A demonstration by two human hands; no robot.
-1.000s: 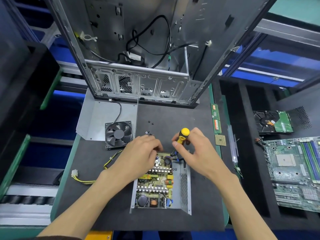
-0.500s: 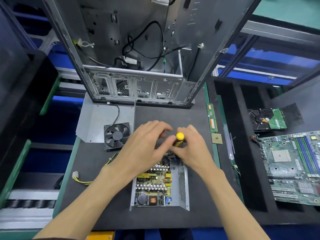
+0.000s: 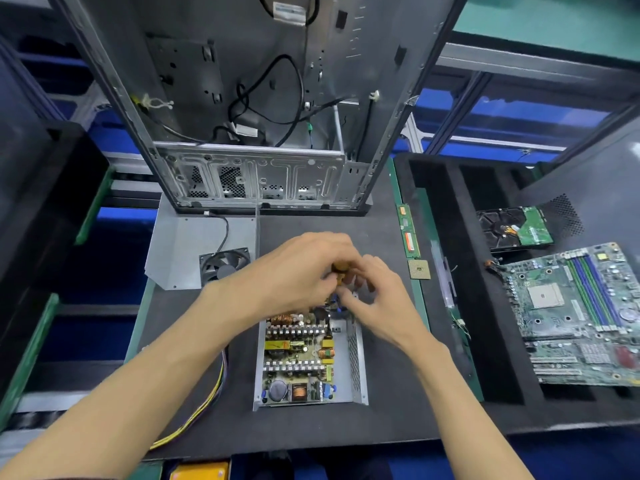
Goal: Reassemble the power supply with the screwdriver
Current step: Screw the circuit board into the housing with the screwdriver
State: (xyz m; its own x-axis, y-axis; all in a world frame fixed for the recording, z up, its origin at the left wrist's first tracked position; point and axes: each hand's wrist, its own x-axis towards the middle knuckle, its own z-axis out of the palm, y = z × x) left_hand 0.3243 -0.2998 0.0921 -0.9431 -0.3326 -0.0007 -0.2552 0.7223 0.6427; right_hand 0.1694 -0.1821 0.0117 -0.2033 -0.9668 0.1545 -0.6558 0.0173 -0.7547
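Note:
The open power supply [image 3: 356,362] lies on the black mat, its circuit board [image 3: 299,355] exposed. Both hands meet above its far end. My left hand [image 3: 294,271] curls over the top of the yellow-handled screwdriver [image 3: 340,269], of which only a blurred bit of handle shows between the fingers. My right hand [image 3: 379,299] holds the tool lower down, fingers curled beside the handle. The shaft and tip are hidden behind the hands, over the supply's far corner.
An upright computer case [image 3: 259,181] stands at the back. A fan [image 3: 225,265] and a grey metal cover [image 3: 187,251] lie to the left, yellow cables [image 3: 211,393] below them. A RAM stick [image 3: 410,233], CPU [image 3: 419,269], hard drive [image 3: 516,230] and motherboard [image 3: 571,317] lie right.
My left hand left the supply's far edge and came over the top of the screwdriver handle. My right hand slid lower on the tool.

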